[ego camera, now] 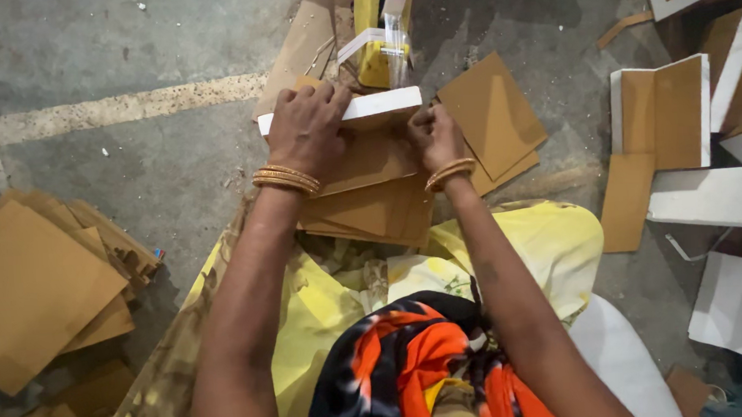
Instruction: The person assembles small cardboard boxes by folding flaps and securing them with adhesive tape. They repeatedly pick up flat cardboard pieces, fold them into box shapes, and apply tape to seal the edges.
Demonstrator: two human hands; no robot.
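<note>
A folded cardboard piece (374,108), white outside & brown inside, is held over a stack of brown sheets (371,204) on the concrete floor (125,44). The left hand (306,129) is closed over its left end; the right hand (435,137) pinches its right edge. A tape dispenser (379,35) sits just behind.

Gold bangles (286,180) on both wrists; yellow garment (325,304), orange-black scarf (404,351).

Surface: grey concrete floor (125,44) with a pale painted stripe (120,107).
Left of stripe's end: brown cardboard stack (45,285).
Right of it: cardboard sheets (493,113), white-edged folded boxes (662,113).
</note>
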